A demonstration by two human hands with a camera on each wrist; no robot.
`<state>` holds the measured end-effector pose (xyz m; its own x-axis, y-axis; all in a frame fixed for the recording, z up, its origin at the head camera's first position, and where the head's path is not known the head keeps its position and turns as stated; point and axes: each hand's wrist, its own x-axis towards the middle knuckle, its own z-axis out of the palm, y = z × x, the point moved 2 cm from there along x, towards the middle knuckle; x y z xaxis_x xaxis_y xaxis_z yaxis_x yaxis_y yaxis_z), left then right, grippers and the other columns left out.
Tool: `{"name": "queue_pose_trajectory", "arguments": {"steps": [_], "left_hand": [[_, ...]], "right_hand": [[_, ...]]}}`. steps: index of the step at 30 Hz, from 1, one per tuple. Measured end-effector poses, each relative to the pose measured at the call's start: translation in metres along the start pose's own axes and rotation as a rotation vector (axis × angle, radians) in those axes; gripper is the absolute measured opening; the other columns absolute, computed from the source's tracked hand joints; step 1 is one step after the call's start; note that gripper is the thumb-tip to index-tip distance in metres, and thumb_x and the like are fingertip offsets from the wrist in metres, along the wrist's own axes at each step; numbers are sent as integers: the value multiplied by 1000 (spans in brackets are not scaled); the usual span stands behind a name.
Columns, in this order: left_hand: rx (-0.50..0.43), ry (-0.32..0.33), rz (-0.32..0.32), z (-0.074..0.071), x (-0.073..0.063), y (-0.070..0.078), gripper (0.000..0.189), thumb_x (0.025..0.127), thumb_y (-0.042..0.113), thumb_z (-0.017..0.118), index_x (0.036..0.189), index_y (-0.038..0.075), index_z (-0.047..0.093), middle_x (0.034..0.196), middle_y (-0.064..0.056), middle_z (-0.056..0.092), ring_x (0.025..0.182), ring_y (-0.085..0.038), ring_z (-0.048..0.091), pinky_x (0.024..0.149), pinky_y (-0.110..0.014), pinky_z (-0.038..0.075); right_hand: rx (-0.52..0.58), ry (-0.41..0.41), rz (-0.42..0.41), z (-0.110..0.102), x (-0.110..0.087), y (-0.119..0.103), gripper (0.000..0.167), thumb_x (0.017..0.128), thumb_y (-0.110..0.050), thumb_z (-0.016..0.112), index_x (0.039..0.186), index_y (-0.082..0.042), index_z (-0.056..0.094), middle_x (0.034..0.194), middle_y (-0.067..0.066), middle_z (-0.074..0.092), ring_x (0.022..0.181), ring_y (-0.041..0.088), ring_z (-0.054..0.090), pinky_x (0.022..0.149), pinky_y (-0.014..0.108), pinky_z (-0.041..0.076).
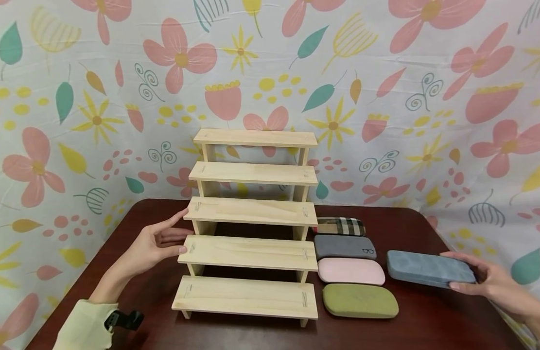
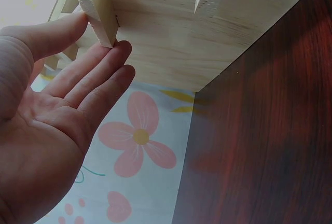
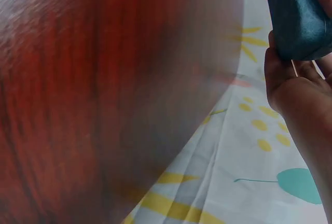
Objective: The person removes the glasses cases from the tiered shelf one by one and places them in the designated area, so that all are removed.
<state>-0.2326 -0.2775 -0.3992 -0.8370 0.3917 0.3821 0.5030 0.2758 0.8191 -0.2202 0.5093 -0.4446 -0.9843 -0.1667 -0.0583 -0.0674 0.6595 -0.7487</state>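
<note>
A pale wooden stepped display stand (image 1: 252,211) stands on the dark table. At its left side my left hand (image 1: 153,243) holds the end of a step; in the left wrist view the thumb is on one side of the board end (image 2: 98,14) and nearly straight fingers are on the other. My right hand (image 1: 493,279) grips the right end of a blue-grey glasses case (image 1: 429,268), thumb in front and fingers behind. To its left lie a plaid glasses case (image 1: 341,226), a dark grey one (image 1: 345,247), a pink one (image 1: 351,271) and a green one (image 1: 360,301).
The reddish-brown table (image 1: 431,318) has rounded back corners. Behind and around it hangs a white cloth (image 1: 270,63) printed with flowers and leaves. The cases lie in a column close along the stand's right side. A dark strap (image 1: 124,320) circles the left wrist.
</note>
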Motion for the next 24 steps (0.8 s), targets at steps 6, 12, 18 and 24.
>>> {"name": "queue_pose_trajectory", "arguments": {"steps": [6,12,18,24], "left_hand": [[0,0,-6,0,1,0,88,89,-5,82,164,11,39,123,-22,73,115,-17,72,93,-26,57],[-6,2,-7,0,1,0,88,88,-6,83,164,9,40,123,-23,73,114,-17,72,92,-26,58],[-3,5,-1,0,0,0,88,88,-6,82,164,9,40,123,-24,72,114,-16,72,92,-26,57],[-2,4,4,0,0,0,88,88,-6,82,164,9,39,123,-24,72,115,-16,72,93,-27,57]], "right_hand": [[-71,-1,8,3,3,5,73,98,-23,79,158,-3,43,138,-17,41,108,-22,41,76,22,51],[-50,-28,20,4,5,6,75,98,-22,79,158,1,40,136,-13,47,107,-9,55,76,26,54],[-94,-62,47,2,10,7,78,100,-25,77,159,4,35,151,28,41,104,-15,48,76,29,52],[-138,-74,44,4,13,12,80,98,-27,79,159,6,36,154,36,36,105,-22,39,76,28,51]]}}
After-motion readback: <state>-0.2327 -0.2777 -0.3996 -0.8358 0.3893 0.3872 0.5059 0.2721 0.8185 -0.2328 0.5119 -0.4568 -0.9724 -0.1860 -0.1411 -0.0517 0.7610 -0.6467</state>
